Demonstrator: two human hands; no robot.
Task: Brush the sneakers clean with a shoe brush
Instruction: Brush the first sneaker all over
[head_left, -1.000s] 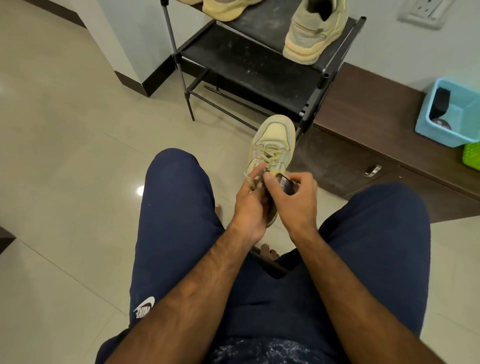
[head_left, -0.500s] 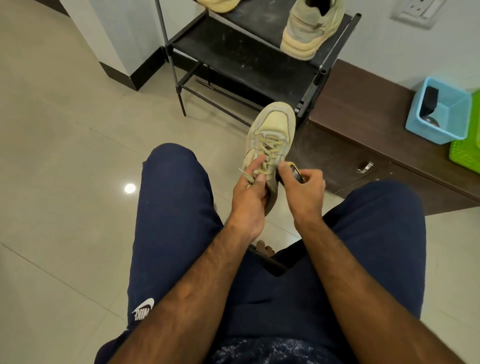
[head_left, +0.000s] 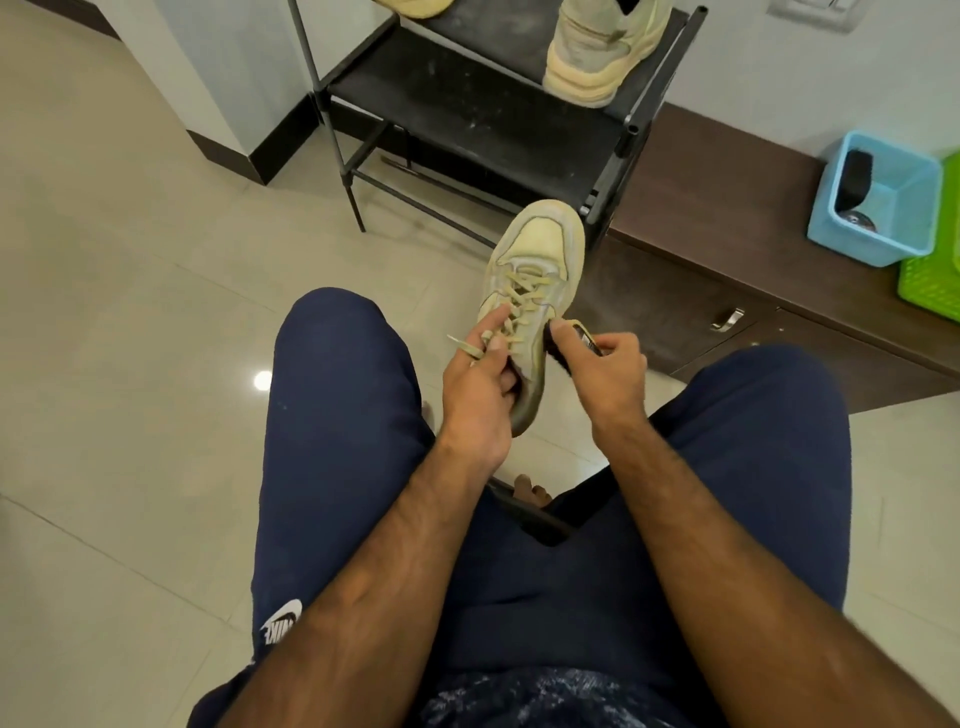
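One sneaker (head_left: 535, 270) is up between the hands: the left hand (head_left: 480, 395) grips its heel collar, laces looped over the fingers, and the right hand (head_left: 605, 374) clasps a dark-bristled brush (head_left: 558, 348) against its side. Suede-like pale yellow upper looks dull; another shoe (head_left: 592, 52) waits on the rack (head_left: 467, 114) beyond, likely unbrushed.

Glossy floor tiles (head_left: 130, 260), matt suede-like sneaker (head_left: 535, 260), dusty black metal rack (head_left: 467, 104), wood-grain cabinet (head_left: 727, 218), smooth plastic bin (head_left: 831, 228)
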